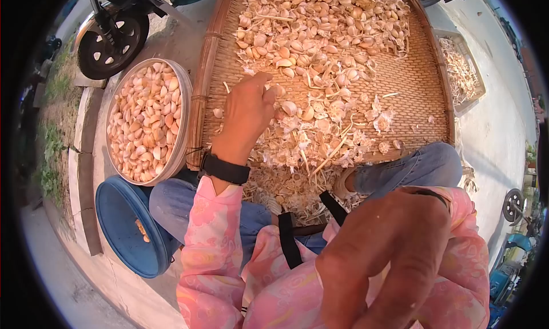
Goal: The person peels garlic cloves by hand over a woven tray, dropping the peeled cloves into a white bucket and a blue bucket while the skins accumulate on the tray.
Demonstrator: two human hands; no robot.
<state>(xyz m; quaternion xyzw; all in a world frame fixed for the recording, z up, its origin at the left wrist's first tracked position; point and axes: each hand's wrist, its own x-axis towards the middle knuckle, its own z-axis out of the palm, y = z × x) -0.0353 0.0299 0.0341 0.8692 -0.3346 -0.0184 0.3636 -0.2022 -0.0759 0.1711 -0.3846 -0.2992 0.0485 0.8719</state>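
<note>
My left hand [249,113], with a black band [224,168] on its wrist, is over a woven wicker tray [417,77]. Its fingers are curled beside a pale garlic clove [278,91]; whether anything is inside them is hidden. Loose garlic cloves [289,108] and papery skins [340,149] lie just right of it. Large and close to the camera, my right hand [389,243] is raised in front of my lap. Its fingers are bent inward, and the fingertips run to the bottom edge, so what they hold cannot be seen.
A round tub [186,94] full of garlic cloves stands left of the tray. Below it a blue bucket [117,226] leans by my knee, a few cloves inside. A pale crate [480,72] of skins sits at the right. A wheel [113,46] stands at upper left.
</note>
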